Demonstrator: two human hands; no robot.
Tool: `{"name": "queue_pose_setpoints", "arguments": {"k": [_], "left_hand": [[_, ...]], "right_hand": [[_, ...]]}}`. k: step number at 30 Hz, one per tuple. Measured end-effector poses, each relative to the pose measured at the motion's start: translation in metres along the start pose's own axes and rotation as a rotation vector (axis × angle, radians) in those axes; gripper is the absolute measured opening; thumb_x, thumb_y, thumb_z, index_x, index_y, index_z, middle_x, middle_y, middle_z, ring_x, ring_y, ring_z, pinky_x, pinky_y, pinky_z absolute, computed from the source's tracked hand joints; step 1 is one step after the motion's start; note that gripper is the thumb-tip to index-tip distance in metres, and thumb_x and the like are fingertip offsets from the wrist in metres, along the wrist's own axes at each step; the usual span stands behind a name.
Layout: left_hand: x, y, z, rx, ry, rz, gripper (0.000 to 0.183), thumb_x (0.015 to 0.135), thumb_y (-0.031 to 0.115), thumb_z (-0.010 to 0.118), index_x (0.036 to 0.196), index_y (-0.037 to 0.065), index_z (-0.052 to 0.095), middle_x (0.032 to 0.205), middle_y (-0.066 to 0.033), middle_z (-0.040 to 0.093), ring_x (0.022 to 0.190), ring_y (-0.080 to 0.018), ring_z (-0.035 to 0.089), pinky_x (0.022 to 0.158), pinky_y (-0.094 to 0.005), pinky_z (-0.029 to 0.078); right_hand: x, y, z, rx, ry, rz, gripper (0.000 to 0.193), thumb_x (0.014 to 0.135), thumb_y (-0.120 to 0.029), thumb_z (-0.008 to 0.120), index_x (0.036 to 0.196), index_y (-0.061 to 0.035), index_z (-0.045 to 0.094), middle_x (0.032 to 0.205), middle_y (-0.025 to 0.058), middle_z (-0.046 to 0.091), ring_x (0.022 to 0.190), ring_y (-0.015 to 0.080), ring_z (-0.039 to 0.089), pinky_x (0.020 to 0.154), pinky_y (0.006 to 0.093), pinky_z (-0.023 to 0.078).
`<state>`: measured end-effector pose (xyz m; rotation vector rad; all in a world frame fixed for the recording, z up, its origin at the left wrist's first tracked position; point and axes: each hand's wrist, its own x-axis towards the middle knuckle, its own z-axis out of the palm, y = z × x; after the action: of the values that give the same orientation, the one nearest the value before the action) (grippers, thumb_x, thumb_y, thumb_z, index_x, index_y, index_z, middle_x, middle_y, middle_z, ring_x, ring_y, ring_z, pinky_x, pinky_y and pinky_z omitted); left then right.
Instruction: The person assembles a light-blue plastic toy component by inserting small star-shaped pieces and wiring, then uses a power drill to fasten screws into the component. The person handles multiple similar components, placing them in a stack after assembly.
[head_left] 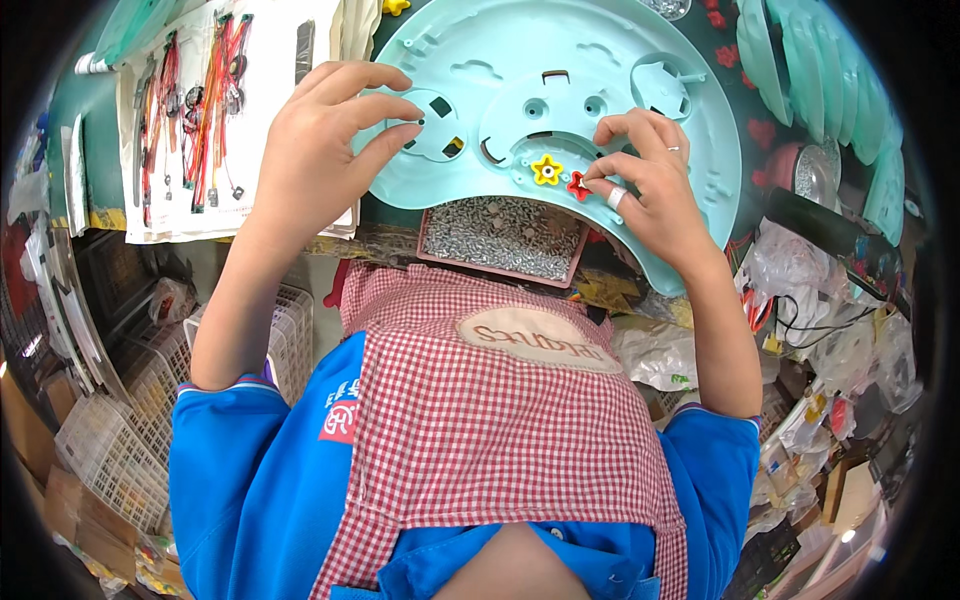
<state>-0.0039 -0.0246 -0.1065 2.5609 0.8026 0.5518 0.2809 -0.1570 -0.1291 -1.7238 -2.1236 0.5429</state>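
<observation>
A light-teal moulded plastic panel, broad and curved, lies in front of me with its posts and slots facing up. My right hand is closed at its lower right part, thumb and forefinger on a small red star-shaped plastic piece. Just left of that, a yellow star-shaped piece sits on the panel. Over the round slotted area at the panel's left, my left hand has its fingers curved and apart. A small dark spot shows between its thumb and forefinger; I cannot tell whether it is a hole.
A pink tray of small metal screws stands at the near table edge, partly under the panel. Wired components lie on white sheets at left. Several teal shells stand at right, with red pieces and clear bags nearby.
</observation>
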Motion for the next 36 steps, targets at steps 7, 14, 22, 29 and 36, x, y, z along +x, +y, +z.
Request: {"name": "queue_pose_setpoints", "arguments": {"k": [7,14,22,29,36], "left_hand": [[0.000,0.000,0.005,-0.005,0.005,0.017,0.010,0.076,0.014,0.073,0.084,0.008,0.070,0.100,-0.0027,0.066,0.092,-0.0229,0.060,0.078,-0.0349,0.050],[-0.010,0.024,0.007,-0.285,-0.048,0.007,0.012,0.077,0.015,0.073,0.085,0.007,0.070,0.094,-0.0066,0.067,0.084,-0.0221,0.063,0.073,-0.0329,0.050],[-0.011,0.091,0.080,-2.078,-0.678,-1.197,0.044,0.097,0.039,0.052,0.124,0.004,0.049,0.098,-0.0119,0.064,0.072,-0.0126,0.064,0.064,-0.0228,0.054],[-0.004,0.093,0.101,-2.077,-0.508,-1.260,0.033,0.097,0.033,0.053,0.116,0.006,0.053,0.098,-0.0098,0.065,0.069,-0.0121,0.063,0.064,-0.0222,0.053],[0.001,0.084,0.050,-1.573,-1.074,-0.673,0.033,0.096,0.024,0.055,0.115,-0.001,0.062,0.079,-0.0097,0.070,0.054,-0.0082,0.060,0.049,-0.0185,0.049]], "right_hand": [[0.001,0.001,0.001,-0.038,0.064,-0.113,0.017,0.063,-0.007,0.074,0.079,-0.0127,0.070,0.104,-0.0005,0.058,0.108,0.0224,0.051,0.099,0.0425,0.030],[0.011,0.006,-0.007,-0.042,-0.040,-0.194,0.031,0.058,-0.003,0.074,0.086,-0.0142,0.071,0.104,0.0003,0.058,0.108,0.0216,0.052,0.100,0.0427,0.032],[0.024,0.003,-0.018,-0.093,-0.161,-0.276,0.034,0.056,-0.007,0.077,0.088,-0.0132,0.070,0.105,0.0013,0.054,0.110,0.0222,0.051,0.101,0.0441,0.033],[0.025,0.006,-0.016,-0.072,-0.158,-0.334,0.028,0.058,-0.006,0.076,0.085,-0.0116,0.068,0.100,0.0006,0.056,0.108,0.0224,0.051,0.100,0.0430,0.034],[0.014,0.019,-0.020,0.162,-0.203,-0.186,0.025,0.063,-0.005,0.073,0.086,-0.0115,0.069,0.098,-0.0007,0.058,0.103,0.0200,0.054,0.097,0.0408,0.037]]}}
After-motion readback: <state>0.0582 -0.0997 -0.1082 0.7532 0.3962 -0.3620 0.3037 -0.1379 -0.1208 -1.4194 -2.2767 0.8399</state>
